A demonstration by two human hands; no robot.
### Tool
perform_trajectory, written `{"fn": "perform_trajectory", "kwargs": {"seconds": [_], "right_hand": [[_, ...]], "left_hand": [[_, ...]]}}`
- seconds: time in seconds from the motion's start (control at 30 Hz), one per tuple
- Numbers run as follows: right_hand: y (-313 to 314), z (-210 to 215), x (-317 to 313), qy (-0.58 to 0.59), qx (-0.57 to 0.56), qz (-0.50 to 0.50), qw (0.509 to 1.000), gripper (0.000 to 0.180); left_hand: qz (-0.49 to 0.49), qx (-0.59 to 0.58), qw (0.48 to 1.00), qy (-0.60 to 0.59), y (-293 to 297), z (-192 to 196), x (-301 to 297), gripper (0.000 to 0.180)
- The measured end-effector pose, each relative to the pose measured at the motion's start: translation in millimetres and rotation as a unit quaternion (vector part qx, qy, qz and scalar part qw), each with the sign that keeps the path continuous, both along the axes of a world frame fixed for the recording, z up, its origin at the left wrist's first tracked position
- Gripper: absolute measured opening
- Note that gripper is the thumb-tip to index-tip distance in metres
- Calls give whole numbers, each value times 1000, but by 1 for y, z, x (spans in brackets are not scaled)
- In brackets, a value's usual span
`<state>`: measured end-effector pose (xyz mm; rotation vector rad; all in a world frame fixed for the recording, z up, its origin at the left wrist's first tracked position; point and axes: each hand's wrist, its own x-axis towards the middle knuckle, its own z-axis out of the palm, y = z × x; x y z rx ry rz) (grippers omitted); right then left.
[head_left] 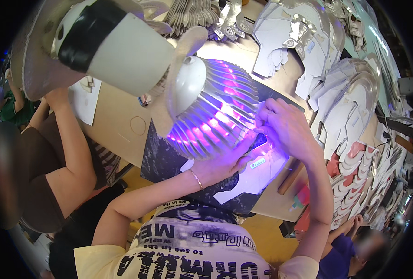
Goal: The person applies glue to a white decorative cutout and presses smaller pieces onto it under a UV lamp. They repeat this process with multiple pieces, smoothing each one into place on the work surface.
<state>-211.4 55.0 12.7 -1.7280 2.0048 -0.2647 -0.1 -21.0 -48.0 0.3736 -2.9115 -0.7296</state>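
Note:
A flat white cut piece (250,179) with a curved outline and a small label lies on a dark marbled board (157,156), lit purple. My left hand (222,165) rests on it with fingers stretched out and thumb apart, partly hidden by the lamp. My right hand (283,123) is closed at the piece's upper part, its fingertips pinched close to the left fingertips. What sits in that pinch is too small to make out. Just above both hands hangs a finned lamp (220,111) glowing purple.
Stacks of white and silvery cut pieces (350,100) stand at right and far side. Red and white curved pieces (355,181) lie lower right. A wooden-handled tool (290,177) lies beside the board. Another person's arm (72,139) is at left; a person in purple (341,251) is lower right.

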Motion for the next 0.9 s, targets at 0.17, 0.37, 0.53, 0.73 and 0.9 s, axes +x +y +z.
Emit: {"fn": "perform_trajectory", "kwargs": {"seconds": [0.17, 0.37, 0.53, 0.73, 0.9], "right_hand": [[4, -7, 3, -28, -25, -45, 998, 17], [-3, -13, -1, -99, -28, -115, 988, 21], [-22, -8, -11, 3, 93, -181, 979, 38], [-54, -2, -15, 128, 178, -151, 964, 45], [0, 3, 8, 77, -75, -235, 966, 43]], "left_hand": [[-17, -12, 1000, -15, 2, -1, -1, 54], [-30, -22, 999, 1, 1, -1, -3, 58], [-65, -69, 995, 25, -2, -3, -1, 67], [-59, -29, 998, 18, -5, -2, -3, 66], [-59, 34, 996, 54, -15, 5, -1, 57]]}}
